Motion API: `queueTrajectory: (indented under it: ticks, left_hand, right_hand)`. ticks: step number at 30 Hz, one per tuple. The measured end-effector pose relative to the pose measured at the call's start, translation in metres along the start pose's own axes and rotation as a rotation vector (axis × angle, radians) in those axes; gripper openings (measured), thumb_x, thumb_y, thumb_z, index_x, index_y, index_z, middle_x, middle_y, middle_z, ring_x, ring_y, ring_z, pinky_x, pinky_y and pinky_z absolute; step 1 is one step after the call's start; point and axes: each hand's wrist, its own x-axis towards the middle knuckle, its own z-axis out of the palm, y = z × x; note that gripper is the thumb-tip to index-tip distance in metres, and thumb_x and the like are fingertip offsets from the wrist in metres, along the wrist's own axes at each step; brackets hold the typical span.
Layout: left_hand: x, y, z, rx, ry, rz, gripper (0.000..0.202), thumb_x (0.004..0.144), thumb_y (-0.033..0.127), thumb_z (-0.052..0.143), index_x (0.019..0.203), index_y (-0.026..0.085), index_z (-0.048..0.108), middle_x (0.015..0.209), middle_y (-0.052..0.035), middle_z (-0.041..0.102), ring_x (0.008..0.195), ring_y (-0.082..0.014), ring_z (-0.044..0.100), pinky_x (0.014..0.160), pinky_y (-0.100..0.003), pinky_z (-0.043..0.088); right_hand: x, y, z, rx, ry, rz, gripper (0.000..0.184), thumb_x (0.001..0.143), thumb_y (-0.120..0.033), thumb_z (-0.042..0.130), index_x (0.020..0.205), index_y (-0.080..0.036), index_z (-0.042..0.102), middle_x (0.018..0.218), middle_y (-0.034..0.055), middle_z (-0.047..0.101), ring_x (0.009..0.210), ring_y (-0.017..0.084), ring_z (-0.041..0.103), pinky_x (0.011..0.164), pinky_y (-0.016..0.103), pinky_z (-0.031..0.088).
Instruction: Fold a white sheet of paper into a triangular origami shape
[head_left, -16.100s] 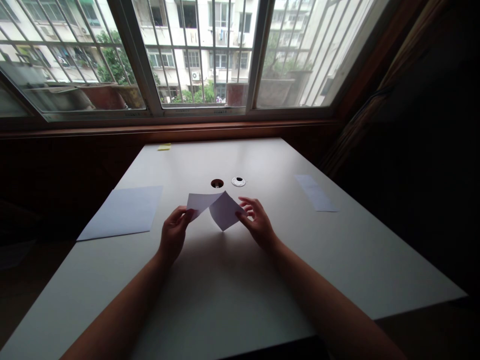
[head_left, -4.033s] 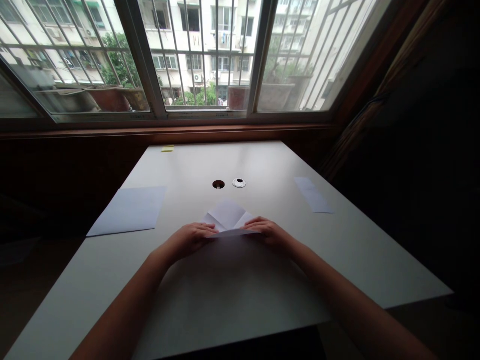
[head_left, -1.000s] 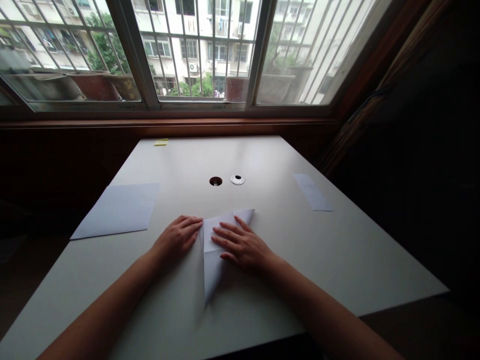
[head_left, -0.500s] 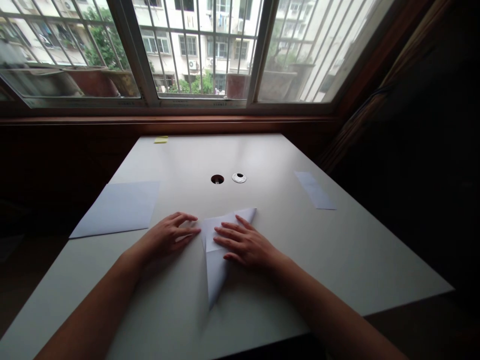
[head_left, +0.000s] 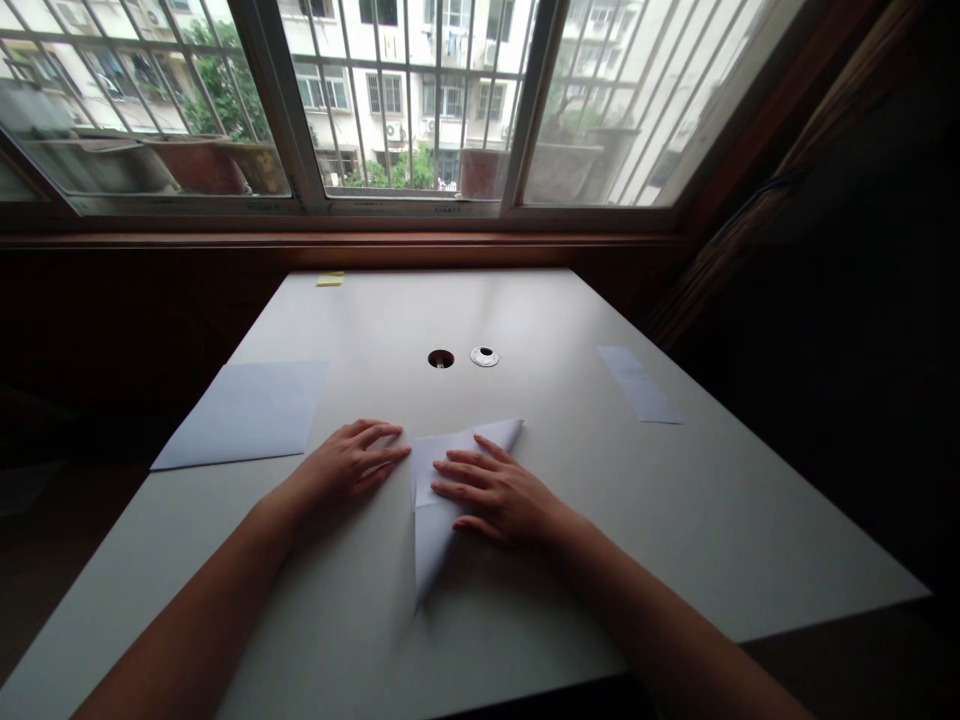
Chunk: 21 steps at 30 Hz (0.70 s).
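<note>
A folded sheet of white paper (head_left: 433, 540) lies on the white table (head_left: 375, 640), one point toward me and another toward the upper right. My right hand (head_left: 502, 492) rests flat on it with fingers spread, covering its right part. Just left of the paper is my left hand (head_left: 352, 462), fingers stretched out and slightly apart. Its fingertips are at the paper's left edge; whether they touch it I cannot tell. Neither hand grips anything.
Flat white sheets (head_left: 244, 415) lie at the table's left edge. A narrow paper strip (head_left: 640, 384) is on the right. Farther back are a round cable hole (head_left: 441, 359), its loose cover (head_left: 484, 357) and a yellow sticky note (head_left: 330, 279). Behind stands a barred window (head_left: 420, 110).
The whole view has shifted slightly, so things appear a little farther right. Both hands keep nearly the same place by the folded paper.
</note>
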Motion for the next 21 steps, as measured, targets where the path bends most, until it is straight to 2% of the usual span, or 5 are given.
queueTrajectory:
  ticks: [9,21]
  left_hand:
    - [-0.0006,0.0012,0.0011,-0.036,0.02,-0.026,0.041,0.093,0.026,0.054,0.133,0.035,0.058,0.137,-0.0063,0.056,0.123,-0.0252,0.05,0.105,-0.044,0.044]
    - [-0.0006,0.0007,0.0017,-0.038,0.01,-0.032,0.041,0.094,0.026,0.053,0.134,0.035,0.058,0.137,-0.0064,0.056,0.124,-0.0259,0.049,0.105,-0.046,0.044]
  right_hand:
    - [0.0017,-0.0012,0.0035,-0.01,0.019,-0.015,0.047,0.095,-0.045,0.053,0.139,-0.028,0.052,0.142,0.0072,0.056,0.134,0.025,0.048,0.119,0.054,0.018]
    - [0.0047,-0.0004,0.0056,0.009,-0.005,0.003,0.047,0.098,-0.047,0.047,0.14,-0.027,0.05,0.144,0.0067,0.053,0.135,0.026,0.046,0.12,0.055,0.014]
